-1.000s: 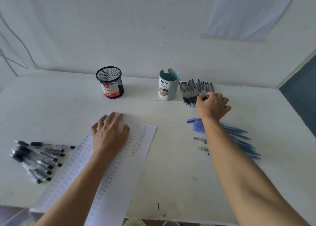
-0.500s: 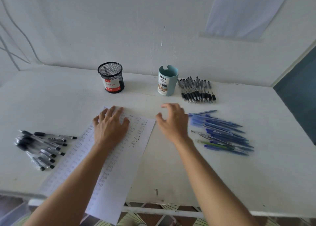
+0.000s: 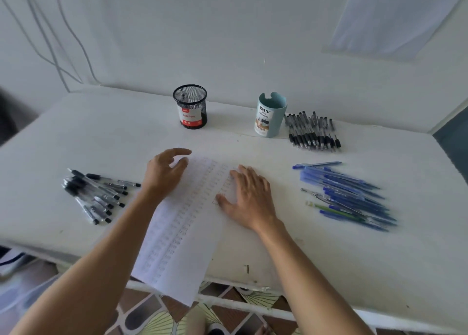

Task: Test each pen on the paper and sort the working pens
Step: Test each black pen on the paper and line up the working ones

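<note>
A long printed paper sheet (image 3: 187, 223) lies in the middle of the white table, its near end hanging over the front edge. My right hand (image 3: 249, 197) lies flat on the paper's right edge, fingers straight. My left hand (image 3: 164, 172) hovers at the paper's far left corner, fingers loosely curled, holding nothing. Several black pens (image 3: 95, 195) lie in a pile at the left. Several blue pens (image 3: 347, 195) lie fanned at the right. More black pens (image 3: 314, 132) lie at the back right.
A black mesh cup (image 3: 190, 106) and a teal organizer cup (image 3: 270, 115) stand at the back of the white table (image 3: 354, 271). The wall rises close behind them. Tiled floor shows below the table's front edge.
My right hand drew back from the far black pens and came down flat on the paper's right edge. My left hand lifted off the paper and shifted left.
</note>
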`<state>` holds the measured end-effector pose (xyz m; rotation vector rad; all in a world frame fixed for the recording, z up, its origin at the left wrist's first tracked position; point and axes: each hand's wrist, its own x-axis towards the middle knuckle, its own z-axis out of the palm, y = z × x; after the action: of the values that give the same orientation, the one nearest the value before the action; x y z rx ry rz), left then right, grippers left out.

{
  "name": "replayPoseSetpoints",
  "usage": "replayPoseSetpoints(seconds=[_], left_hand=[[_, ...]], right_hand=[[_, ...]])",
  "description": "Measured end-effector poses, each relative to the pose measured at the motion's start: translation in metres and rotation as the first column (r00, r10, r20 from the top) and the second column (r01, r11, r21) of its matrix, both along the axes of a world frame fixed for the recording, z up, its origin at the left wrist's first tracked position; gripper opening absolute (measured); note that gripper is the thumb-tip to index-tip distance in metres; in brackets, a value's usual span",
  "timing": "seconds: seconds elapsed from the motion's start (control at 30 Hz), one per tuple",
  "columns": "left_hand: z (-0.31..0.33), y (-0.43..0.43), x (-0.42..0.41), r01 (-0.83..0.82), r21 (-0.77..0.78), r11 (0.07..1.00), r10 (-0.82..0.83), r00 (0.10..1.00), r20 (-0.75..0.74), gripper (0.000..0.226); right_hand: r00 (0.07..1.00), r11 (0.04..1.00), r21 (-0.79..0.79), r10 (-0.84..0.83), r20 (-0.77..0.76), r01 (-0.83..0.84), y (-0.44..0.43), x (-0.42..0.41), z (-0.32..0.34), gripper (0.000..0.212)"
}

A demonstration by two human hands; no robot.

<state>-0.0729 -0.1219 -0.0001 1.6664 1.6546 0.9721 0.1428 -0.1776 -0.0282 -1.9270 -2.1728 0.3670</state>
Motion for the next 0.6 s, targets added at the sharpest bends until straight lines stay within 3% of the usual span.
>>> replayPoseSetpoints(seconds=[0.07, 0.17, 0.27, 0.33, 0.4, 0.47, 0.6], left_hand=[[-0.001, -0.007, -0.014, -0.03, 0.071, 0.997, 0.045, 0.974, -0.22, 0.026], [-0.004, -0.018, -0.037, -0.125, 0.108, 0.986, 0.164, 0.835, -0.526, 0.035], [-0.004, -0.028, -0.058, -0.253, 0.032, 0.967, 0.212, 0.729, -0.651, 0.042], [-0.008, -0.033, -0.064, -0.284, -0.001, 0.959, 0.2, 0.676, -0.709, 0.035], [-0.012, -0.035, -0.066, -0.298, 0.022, 0.954, 0.226, 0.671, -0.706, 0.02], [-0.016, -0.034, -0.067, -0.319, 0.082, 0.944, 0.296, 0.71, -0.639, 0.018], [-0.02, -0.023, -0.064, -0.16, 0.425, 0.891, 0.365, 0.808, -0.463, 0.017]], right_hand=[[1.0, 1.0, 0.002, 0.011, 0.0, -0.011, 0.0, 0.001, -0.001, 0.076], [1.0, 1.0, -0.001, 0.023, 0.01, -0.023, 0.0, 0.002, -0.002, 0.086], [1.0, 1.0, 0.02, 0.017, 0.007, -0.017, -0.001, 0.001, -0.004, 0.096], [1.0, 1.0, 0.027, 0.011, 0.008, -0.012, -0.001, 0.001, -0.004, 0.097], [1.0, 1.0, 0.014, 0.012, 0.011, -0.013, 0.0, 0.001, -0.003, 0.098], [1.0, 1.0, 0.002, 0.017, 0.007, -0.017, -0.001, 0.001, -0.003, 0.095], [0.998, 0.999, -0.051, 0.0, -0.066, -0.004, -0.002, 0.001, 0.001, 0.081]])
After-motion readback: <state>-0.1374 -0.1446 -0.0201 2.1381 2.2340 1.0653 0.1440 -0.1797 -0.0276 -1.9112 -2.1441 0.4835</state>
